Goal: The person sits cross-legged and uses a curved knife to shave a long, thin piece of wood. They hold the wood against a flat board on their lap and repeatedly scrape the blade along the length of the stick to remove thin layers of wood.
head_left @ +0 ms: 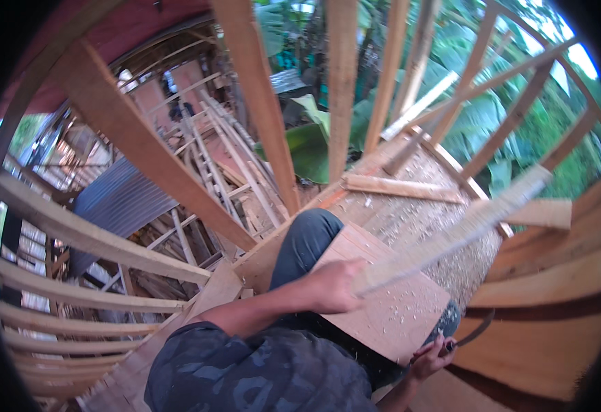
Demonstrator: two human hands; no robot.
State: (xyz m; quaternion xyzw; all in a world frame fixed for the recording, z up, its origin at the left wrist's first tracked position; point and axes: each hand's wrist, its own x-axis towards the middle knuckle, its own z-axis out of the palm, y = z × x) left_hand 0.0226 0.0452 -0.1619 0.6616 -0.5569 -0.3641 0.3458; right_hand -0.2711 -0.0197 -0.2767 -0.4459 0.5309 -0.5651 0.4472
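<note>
My left hand [336,285] is closed around the near end of a long pale wooden strip [455,230], which slants up and away to the right and looks slightly smeared. Low on the right, my right hand [427,358] grips a knife [478,329] by its dark handle, its curved blade pointing up and right, apart from the strip. Across my lap lies a flat rectangular wooden board [390,302], sprinkled with pale shavings. The strip passes over this board. Part of my right hand's grip is hard to make out.
Wooden posts [342,82] and rails [101,237] surround me. Shavings cover the plank floor [417,178] ahead, where a short wood piece [403,188] lies. Wide curved boards [554,288] stand at right. Beyond the frame are stacked timber [221,151], a corrugated sheet [125,206] and large green leaves [479,123].
</note>
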